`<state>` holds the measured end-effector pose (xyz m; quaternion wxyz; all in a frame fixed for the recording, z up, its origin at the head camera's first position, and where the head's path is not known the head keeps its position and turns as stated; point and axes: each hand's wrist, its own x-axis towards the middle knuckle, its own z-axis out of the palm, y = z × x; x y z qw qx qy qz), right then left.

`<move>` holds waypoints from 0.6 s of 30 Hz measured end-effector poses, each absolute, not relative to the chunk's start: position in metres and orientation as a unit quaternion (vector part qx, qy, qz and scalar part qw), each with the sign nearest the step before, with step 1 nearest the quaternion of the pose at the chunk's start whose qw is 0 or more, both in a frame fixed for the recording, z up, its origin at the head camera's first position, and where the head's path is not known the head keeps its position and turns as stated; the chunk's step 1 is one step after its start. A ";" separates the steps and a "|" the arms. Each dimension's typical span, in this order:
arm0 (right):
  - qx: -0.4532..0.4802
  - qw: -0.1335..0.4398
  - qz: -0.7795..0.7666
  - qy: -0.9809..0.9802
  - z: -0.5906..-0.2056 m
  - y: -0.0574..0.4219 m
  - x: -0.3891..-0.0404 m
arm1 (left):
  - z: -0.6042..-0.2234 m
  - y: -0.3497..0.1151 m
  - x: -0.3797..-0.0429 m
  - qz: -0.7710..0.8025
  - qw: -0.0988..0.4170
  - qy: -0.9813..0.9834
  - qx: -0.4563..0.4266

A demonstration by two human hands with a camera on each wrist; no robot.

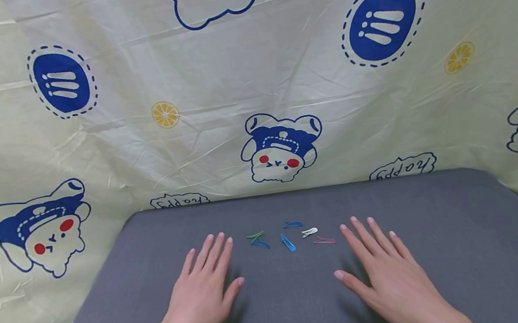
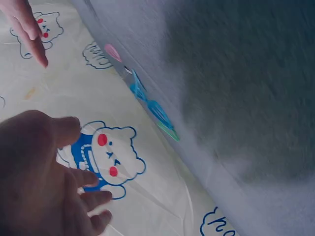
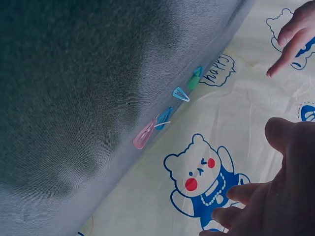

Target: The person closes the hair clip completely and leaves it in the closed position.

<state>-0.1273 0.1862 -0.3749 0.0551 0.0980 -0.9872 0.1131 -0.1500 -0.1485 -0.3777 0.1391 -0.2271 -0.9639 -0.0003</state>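
Note:
Several small snap hair clips lie in a loose group near the middle of the grey table. On the left are a green clip (image 1: 255,235) and a blue clip (image 1: 260,244), close together. A brighter blue clip (image 1: 288,243) lies in the centre, with another blue clip (image 1: 293,224) behind it. To the right are a white clip (image 1: 310,232) and a pink clip (image 1: 324,240). My left hand (image 1: 203,294) is left of the group, fingers spread and holding nothing. Opposite it, my right hand (image 1: 392,277) is also spread and holds nothing, nearest the pink clip. Shadows fall below both hands.
The grey tabletop (image 1: 125,304) has rounded far corners. Behind it hangs a pale, creased cloth (image 1: 209,80) printed with blue bears, orange slices and lettering; it also shows beyond the table's edges at both sides.

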 end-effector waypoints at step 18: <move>0.194 0.139 0.112 -0.965 -0.381 0.170 -0.154 | -0.377 -0.161 -0.184 -0.047 0.112 -0.952 -0.281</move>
